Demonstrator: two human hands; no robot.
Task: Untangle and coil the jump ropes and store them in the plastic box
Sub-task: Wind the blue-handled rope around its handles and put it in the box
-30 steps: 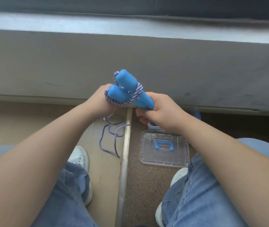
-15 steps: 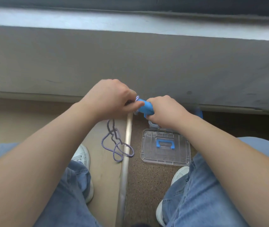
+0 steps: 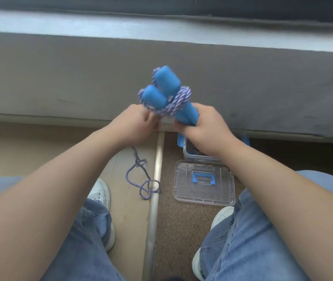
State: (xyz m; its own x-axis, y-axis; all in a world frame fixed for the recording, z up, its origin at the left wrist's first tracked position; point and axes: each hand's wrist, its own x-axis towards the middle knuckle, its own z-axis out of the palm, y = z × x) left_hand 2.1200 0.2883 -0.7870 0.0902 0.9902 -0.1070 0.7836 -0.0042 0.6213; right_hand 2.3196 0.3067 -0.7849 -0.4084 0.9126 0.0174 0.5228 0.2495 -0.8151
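lid (image 3: 203, 191) before box (image 3: 190, 154), loose rope (image 3: 139, 177) left

The floor (image 3: 30, 151) (tan board left of a metal strip (image 3: 157, 199), speckled carpet right) carries loose rope (image 3: 140, 162) below the left hand (image 3: 133, 126), the plastic box (image 3: 194, 158) under the right hand (image 3: 208, 130) gripping the handles (image 3: 167, 82), a clear lid (image 3: 184, 191) nearer.

L hand (image 3: 134, 126), R hand (image 3: 207, 129) both gripping.

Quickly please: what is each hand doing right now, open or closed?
Left hand: closed, pinching the rope just below the handles.
Right hand: closed around the lower ends of the handles.
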